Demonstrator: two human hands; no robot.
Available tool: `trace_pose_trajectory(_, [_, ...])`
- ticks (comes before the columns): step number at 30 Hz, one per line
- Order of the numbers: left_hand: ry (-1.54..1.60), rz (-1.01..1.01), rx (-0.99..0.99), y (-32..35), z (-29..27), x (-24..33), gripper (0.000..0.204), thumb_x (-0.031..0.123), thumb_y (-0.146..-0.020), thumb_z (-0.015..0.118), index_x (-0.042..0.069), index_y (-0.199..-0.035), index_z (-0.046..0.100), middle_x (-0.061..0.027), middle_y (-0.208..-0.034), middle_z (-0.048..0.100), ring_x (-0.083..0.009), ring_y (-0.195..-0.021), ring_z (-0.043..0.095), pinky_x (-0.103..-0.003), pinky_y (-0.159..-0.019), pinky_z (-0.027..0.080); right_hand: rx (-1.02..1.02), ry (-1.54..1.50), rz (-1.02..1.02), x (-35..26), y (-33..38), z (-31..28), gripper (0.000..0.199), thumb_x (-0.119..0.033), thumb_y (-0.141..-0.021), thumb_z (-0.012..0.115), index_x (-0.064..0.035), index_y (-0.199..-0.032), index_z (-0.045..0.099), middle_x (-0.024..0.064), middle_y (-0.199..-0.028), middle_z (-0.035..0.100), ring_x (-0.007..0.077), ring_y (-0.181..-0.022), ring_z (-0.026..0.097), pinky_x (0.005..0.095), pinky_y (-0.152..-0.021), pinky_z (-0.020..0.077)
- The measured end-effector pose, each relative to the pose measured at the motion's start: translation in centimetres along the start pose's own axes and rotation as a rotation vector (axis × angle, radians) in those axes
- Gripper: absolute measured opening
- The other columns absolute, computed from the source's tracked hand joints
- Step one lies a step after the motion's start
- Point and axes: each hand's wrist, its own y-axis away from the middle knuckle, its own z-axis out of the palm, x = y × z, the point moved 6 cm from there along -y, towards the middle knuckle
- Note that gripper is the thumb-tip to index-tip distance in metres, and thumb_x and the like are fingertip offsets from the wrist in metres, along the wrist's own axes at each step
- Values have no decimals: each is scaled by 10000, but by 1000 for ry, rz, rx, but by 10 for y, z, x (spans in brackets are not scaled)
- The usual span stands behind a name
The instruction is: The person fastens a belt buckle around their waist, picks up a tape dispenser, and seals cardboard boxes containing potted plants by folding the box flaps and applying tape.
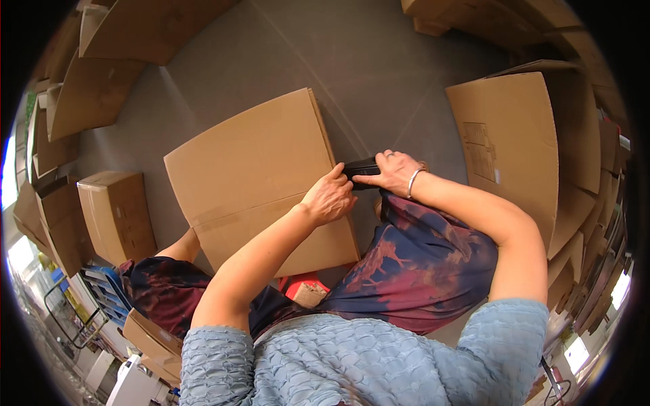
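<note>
A large flattened-looking cardboard box [250, 155] stands tilted between my knees, its right edge showing layered sheets. My left hand [330, 196] is closed at that right edge, fingers curled round the cardboard and the index finger reaching to a black tool. My right hand [396, 172] grips this black hand-sized tool [362, 170], which sits against the box's edge; its exact kind is partly hidden by my fingers. A bracelet circles my right wrist.
An open tall carton [508, 128] stands to the right, with stacked cardboard sheets [589, 230] behind it. A smaller carton [112, 213] and more boxes [101, 88] line the left. A red object [301, 287] lies below the box, between my legs. Grey floor [271, 61] spreads ahead.
</note>
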Motion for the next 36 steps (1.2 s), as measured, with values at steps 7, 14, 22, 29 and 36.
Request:
trace_pose_trajectory(7, [-230, -14, -557, -30, 24, 5, 480, 406, -1010, 426, 146, -768, 749, -46, -814, 727, -220, -806, 665, -453, -905, 377, -217, -42, 251, 28, 11, 15, 403, -244, -849, 645, -246, -1252, 653, 170, -997, 590, 306, -908, 636, 407, -746, 532])
trace_pose_trajectory(14, [-227, -193, -598, -26, 23, -41, 452, 363, -1035, 377, 157, -963, 774, -19, -900, 743, -212, -949, 688, -458, -1006, 347, -371, -104, 600, 93, 20, -22, 657, -278, -657, 825, -254, -1282, 625, 166, -1101, 609, 312, -1042, 660, 401, -809, 550])
trace_pose_trajectory(22, [-229, -360, -140, 26, -12, -115, 472, 406, -1043, 370, 116, -1323, 616, -106, -1446, 527, -268, -1430, 387, -568, -1219, 105, -430, -311, 673, 94, 1, -94, 394, -333, -762, 656, -209, -1134, 699, 114, -1093, 711, 317, -1051, 678, 443, -895, 542])
trace_pose_trajectory(29, [-148, -907, 491, 152, -50, -184, 579, 374, -1027, 419, 131, -1544, 327, -65, -1651, 199, -255, -1533, 128, -557, -1222, 15, -206, -465, 588, 70, -146, -236, 596, -428, -717, 621, -212, -1271, 667, 151, -1088, 716, 351, -1065, 656, 442, -927, 516])
trace_pose_trajectory(36, [-84, -959, 429, 154, -51, -195, 598, 422, -1028, 347, 153, -1560, 299, -33, -1666, 149, -233, -1540, 83, -571, -1220, 12, 235, -468, 725, 46, -249, -277, 444, -421, -857, 523, -165, -1203, 628, 182, -1100, 707, 368, -1060, 662, 491, -898, 523])
